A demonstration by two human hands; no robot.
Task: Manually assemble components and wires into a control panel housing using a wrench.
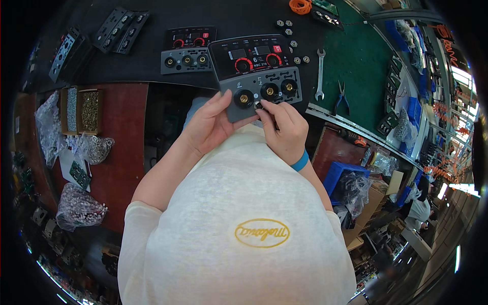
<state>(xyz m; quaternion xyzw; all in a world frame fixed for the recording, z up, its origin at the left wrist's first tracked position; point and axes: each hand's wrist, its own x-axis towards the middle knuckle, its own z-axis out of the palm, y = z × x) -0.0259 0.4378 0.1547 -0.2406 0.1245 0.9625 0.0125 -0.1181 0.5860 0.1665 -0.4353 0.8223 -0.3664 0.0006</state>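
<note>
A black and grey machine front panel (256, 68) with two red-ringed dials and three round brass-centred sockets tilts up in front of me. My left hand (211, 122) grips its lower left corner, thumb on the face and fingers behind. At the lower edge, between the sockets, my right hand (285, 127) pinches a small black part (259, 105) against the panel; the fingertips partly cover it, so its kind is unclear. A second, similar panel (187, 53) lies on the black bench just behind, to the left.
Several hex nuts (288, 31), an open-end wrench (320, 73) and pliers (341, 99) lie to the right, the pliers on a green mat (351, 56). Bent metal panels (122, 30) rest far left. A box of screws (90, 112) and a blue bin (343, 178) flank me.
</note>
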